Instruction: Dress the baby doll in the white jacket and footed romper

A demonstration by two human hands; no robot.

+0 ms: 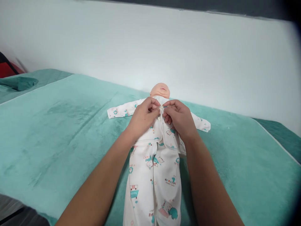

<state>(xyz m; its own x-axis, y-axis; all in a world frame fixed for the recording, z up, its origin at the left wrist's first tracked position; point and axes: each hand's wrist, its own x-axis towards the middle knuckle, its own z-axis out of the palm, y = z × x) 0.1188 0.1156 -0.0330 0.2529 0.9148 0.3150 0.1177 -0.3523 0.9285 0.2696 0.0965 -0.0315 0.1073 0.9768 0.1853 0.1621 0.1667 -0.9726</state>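
Observation:
A baby doll [160,90] lies on its back, its head toward the wall. It wears a white printed jacket [150,135] and matching trousers [154,179]. Both sleeves stretch out sideways. At the upper chest, my left hand [147,114] pinches the jacket's front edge. Opposite it, my right hand [177,116] pinches the other front edge, fingertips close to those of the left. Between them the two edges meet near the neck; a small pale fastening seems to be there, partly covered by the fingers. Below the hands the jacket front hangs slightly apart.
A green cloth [82,131] with pale edging lies under the doll. Behind it rises a white wall [145,44]. A red and black object [8,69] shows at the far left. Grey flooring [16,210] is visible at the lower left.

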